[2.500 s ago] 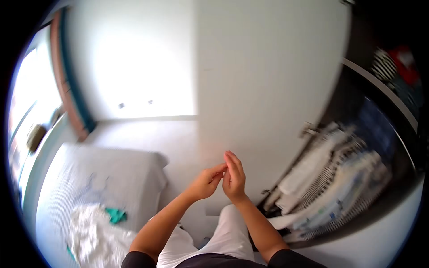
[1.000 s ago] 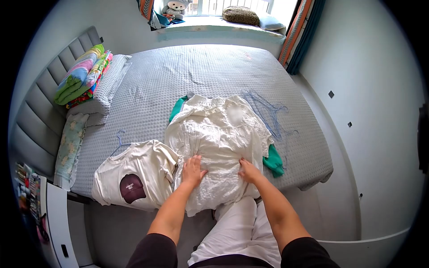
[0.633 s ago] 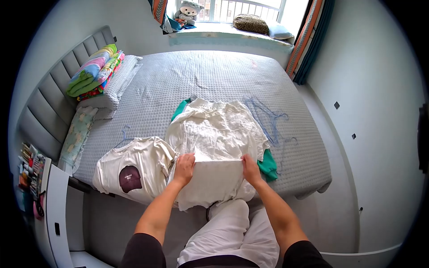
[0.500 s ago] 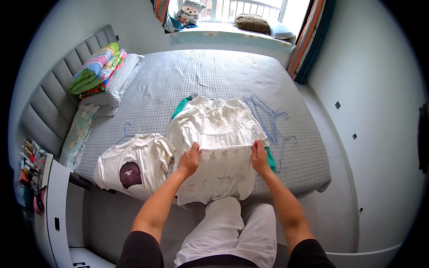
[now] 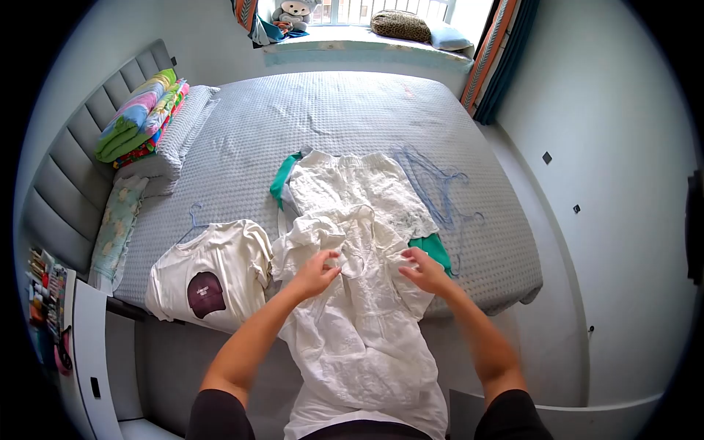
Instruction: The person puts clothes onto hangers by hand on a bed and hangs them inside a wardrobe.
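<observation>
A white garment with a neck opening (image 5: 359,323) lies crumpled over the bed's front edge and hangs down onto my lap. My left hand (image 5: 317,274) is just over its left side by the collar, fingers bent and apart, gripping nothing. On the opposite side of the collar, my right hand (image 5: 427,272) is open with fingers spread. Whether the fingertips brush the cloth I cannot tell. Beyond the garment lie white shorts (image 5: 359,183) with a gathered waistband. Green cloth (image 5: 433,253) sticks out from under them on both sides.
To the left lies a cream T-shirt (image 5: 242,264) with a dark cap print, on a blue hanger (image 5: 195,218). Several blue hangers (image 5: 433,187) lie right of the shorts. Folded colourful quilts (image 5: 139,117) rest by the headboard (image 5: 70,180). A white cabinet (image 5: 92,352) stands at left.
Both hands have let go of the white garment's edge. Its upper part has come down toward me, uncovering the shorts, and the collar now shows. The view has shifted slightly.
</observation>
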